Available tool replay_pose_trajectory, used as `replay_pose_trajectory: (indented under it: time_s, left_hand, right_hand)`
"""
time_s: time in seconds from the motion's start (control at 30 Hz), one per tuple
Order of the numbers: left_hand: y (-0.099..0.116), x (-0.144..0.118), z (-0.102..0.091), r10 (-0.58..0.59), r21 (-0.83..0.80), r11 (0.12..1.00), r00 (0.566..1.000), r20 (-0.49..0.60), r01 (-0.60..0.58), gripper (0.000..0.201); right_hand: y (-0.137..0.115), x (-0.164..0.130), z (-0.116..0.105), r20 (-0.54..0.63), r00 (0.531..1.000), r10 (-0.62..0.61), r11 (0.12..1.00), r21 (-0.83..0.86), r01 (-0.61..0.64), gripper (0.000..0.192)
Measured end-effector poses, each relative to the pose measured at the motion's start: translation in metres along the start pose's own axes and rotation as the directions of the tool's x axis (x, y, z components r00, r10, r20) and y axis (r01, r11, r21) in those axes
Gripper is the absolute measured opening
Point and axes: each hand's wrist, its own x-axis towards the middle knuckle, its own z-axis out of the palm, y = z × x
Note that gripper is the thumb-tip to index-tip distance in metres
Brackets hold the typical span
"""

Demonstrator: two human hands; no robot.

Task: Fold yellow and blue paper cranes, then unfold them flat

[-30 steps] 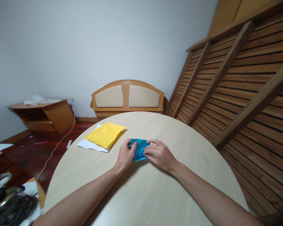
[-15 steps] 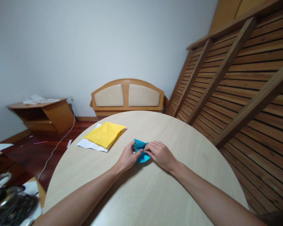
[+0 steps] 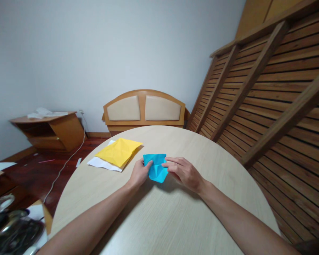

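Observation:
A creased sheet of blue paper point(image 3: 157, 170) is held up a little above the round table point(image 3: 180, 219), its face turned toward me. My left hand point(image 3: 140, 173) grips its left side, thumb pressed on the front and the other fingers hidden behind. At the right edge, my right hand point(image 3: 184, 173) has its fingertips on the paper, fingers fairly straight. Part of that grip is hidden. Left of the hands lies a folded piece of yellow paper point(image 3: 118, 151) on top of white paper point(image 3: 102, 164).
A wooden headboard point(image 3: 143, 106) stands beyond the table against the wall. Slatted wooden panels point(image 3: 268, 106) lean along the right. A low cabinet point(image 3: 53, 132) with papers on it and a white cable point(image 3: 66, 162) are at the left. Dark clutter point(image 3: 13, 226) fills the lower left corner.
The blue paper went from folded between pinching fingers to opened out flatter and facing me. My left hand moved slightly left; my right fingers straightened and shifted slightly right.

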Motion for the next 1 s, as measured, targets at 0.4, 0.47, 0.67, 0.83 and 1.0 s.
replay_pose_trajectory:
  time_s: [0.4, 0.47, 0.67, 0.83, 1.0]
  left_hand:
    - [0.012, 0.001, -0.013, 0.148, 0.065, 0.987, 0.988, -0.049, -0.144, 0.048]
    - [0.014, -0.002, -0.010, 0.208, 0.084, 0.975, 0.978, -0.001, -0.208, 0.046]
    - [0.013, -0.012, 0.000, 0.245, 0.088, 0.961, 0.954, 0.176, -0.263, 0.045]
    - [0.015, -0.019, 0.006, 0.237, 0.004, 0.968, 0.926, 0.294, -0.249, 0.049]
    - [0.017, -0.022, 0.010, 0.244, -0.059, 0.970, 0.922, 0.302, -0.237, 0.051]
  right_hand:
    - [0.010, -0.008, -0.008, 0.065, 0.993, 0.103, 0.993, -0.069, -0.099, 0.020]
    - [0.006, -0.008, -0.004, 0.050, 0.986, 0.162, 0.987, -0.017, -0.161, 0.030]
    - [0.000, -0.009, 0.004, 0.088, 0.955, 0.284, 0.945, 0.141, -0.295, 0.060]
    - [-0.004, -0.008, 0.006, 0.110, 0.932, 0.346, 0.920, 0.157, -0.360, 0.067]
    - [-0.006, -0.008, 0.010, 0.061, 0.880, 0.472, 0.864, 0.167, -0.475, 0.049]
